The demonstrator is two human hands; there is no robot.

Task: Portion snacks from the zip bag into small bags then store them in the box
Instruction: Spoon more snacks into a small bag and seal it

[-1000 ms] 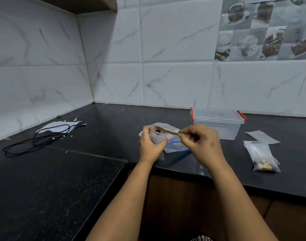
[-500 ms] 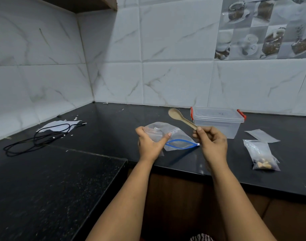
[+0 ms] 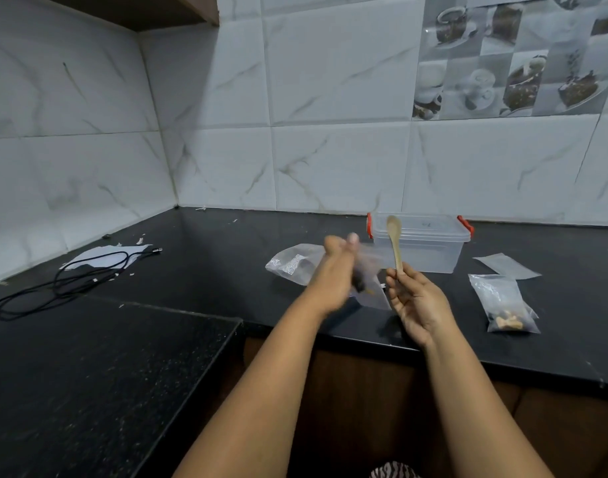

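My left hand [image 3: 333, 270] is blurred with motion and pinches a small clear bag [image 3: 370, 284] by its top; dark snack pieces hang in its lower part. My right hand [image 3: 416, 301] holds a wooden spoon [image 3: 395, 241] upright by its handle, bowl up and bare. The large clear zip bag [image 3: 294, 265] lies flat on the black counter [image 3: 226, 257] behind my left hand. A clear plastic box [image 3: 423, 246] with red clips and its lid on stands just beyond the spoon.
A filled small bag [image 3: 504, 305] and an empty small bag [image 3: 506, 266] lie right of the box. A coiled black cable [image 3: 71, 277] on white paper lies far left. The counter's front edge runs under my forearms; a lower counter section fills the near left.
The spoon came out of the bag and now stands upright in my right hand. My left hand lifted the small bag up, and the zip bag lies on the counter.
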